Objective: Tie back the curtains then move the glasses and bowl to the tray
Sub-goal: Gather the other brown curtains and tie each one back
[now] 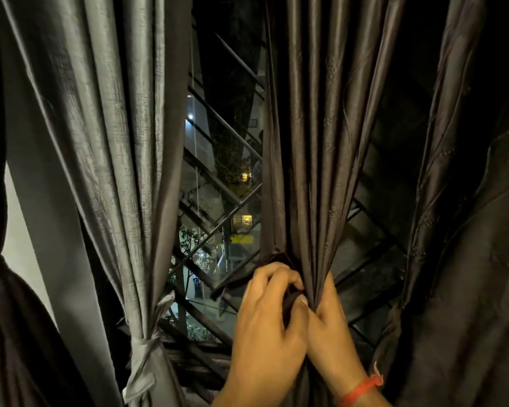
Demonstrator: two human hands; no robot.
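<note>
Left hand [266, 312] closed on dark tie [288, 304]; right hand [326, 315] pinching gathered dark curtain [309, 171]. Folds hanging vertically, directly above both hands, tie looping left and behind. Grey curtain [124, 171] at left already knotted. Glasses, bowl, tray unseen.

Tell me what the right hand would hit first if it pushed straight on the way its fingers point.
The right hand points up and away into the dark curtain it is already gripping, so the bunched folds come first. Behind them probably the window grille, though depth is unclear.
</note>
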